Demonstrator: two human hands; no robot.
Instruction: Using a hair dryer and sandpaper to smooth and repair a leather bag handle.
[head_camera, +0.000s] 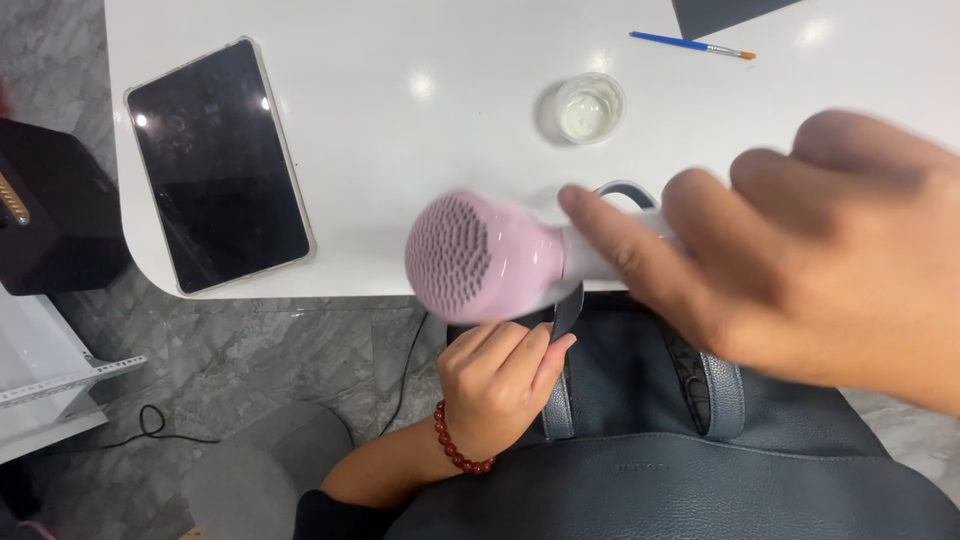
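pink hair dryer held over a grey bag at the table's edge

two hands are in view; the right hand (830, 260) fills the right side, blurred, its fingers curled round the white handle of one pink hair dryer (485, 258), forefinger stretched along the handle toward the head; the dryer's round perforated face looks up at the camera and hangs over the near edge of the white table (380, 130), just above the bag; the left hand (495, 385), with one red bead bracelet (455, 445) at the wrist, is closed loosely with its fingertips pinching one strap of the grey leather bag (650, 470); the bag lies below the table edge, close to the person, its two straps rising toward the dryer, one strap looping up behind the dryer's neck.

on the table there is one dark tablet (218, 165) lying flat at the left, screen off; one small clear glass (590, 107) stands beyond the dryer, well apart from the tablet; one paintbrush with a blue handle (692, 45) lies near the far edge; a dark flat corner shows at the top edge, too cut off to tell what it is; left of the table sits one black box (50, 210); one black cable (150, 425) trails across the grey marble floor; the right hand hides most of the dryer's handle and part of the bag.
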